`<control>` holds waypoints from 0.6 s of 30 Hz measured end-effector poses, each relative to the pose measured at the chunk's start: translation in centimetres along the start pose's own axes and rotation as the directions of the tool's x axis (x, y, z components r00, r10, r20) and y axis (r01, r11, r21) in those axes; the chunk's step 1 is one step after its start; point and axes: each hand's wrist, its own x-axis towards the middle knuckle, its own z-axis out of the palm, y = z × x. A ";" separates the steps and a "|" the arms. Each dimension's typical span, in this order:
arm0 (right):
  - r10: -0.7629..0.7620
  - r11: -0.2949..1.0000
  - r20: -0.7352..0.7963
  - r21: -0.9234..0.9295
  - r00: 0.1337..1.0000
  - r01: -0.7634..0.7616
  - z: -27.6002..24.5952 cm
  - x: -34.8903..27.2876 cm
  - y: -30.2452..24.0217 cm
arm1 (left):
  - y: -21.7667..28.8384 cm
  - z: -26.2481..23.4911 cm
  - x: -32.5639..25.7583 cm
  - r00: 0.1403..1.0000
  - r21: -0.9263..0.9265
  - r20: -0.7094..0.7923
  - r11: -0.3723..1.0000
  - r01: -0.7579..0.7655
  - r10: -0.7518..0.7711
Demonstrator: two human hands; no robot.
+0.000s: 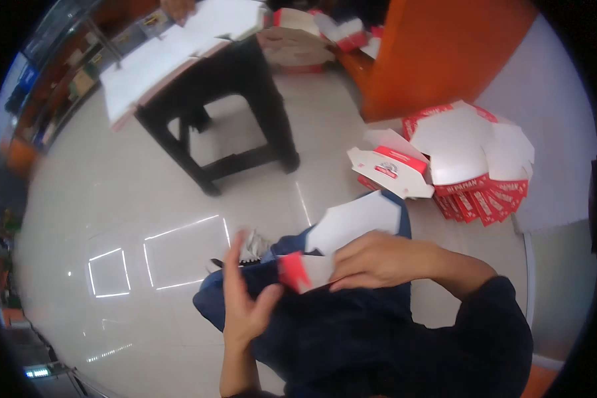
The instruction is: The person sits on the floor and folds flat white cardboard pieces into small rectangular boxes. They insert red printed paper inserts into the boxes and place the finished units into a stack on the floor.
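A partly folded cardboard box [353, 224], white inside with a red outer side, rests over my lap. My right hand [386, 259] grips its near edge, fingers curled over the board. Left of the box, my left hand [244, 302] is raised with thumb and fingers spread; it is slightly blurred and holds nothing. A small red and white flap of the box stands up between the two hands. My legs in dark blue trousers [338, 325] lie beneath it.
Flat red and white box blanks [454, 152] lie fanned in a pile on the right, with a partly folded box [391, 166] beside them. Ahead, a black stool [215, 166] carries white board sheets [152, 63], with another person's hand [178, 9] above. An orange panel [438, 53] stands behind.
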 end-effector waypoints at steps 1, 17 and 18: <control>0.004 1.000 0.057 0.013 0.998 -0.005 1.2 0.5 0.1 | 0.7 0.7 0.7 0.984 0.125 0.164 0.991 0.049 -0.069; 0.158 0.877 0.315 0.391 0.936 -0.279 5.2 -0.2 3.3 | -0.9 1.2 -3.1 0.921 0.016 0.391 1.000 -0.013 0.006; 0.160 0.852 0.296 0.441 0.942 -0.283 5.3 0.0 3.3 | -0.3 2.2 -3.6 0.958 0.111 0.286 0.993 -0.048 0.014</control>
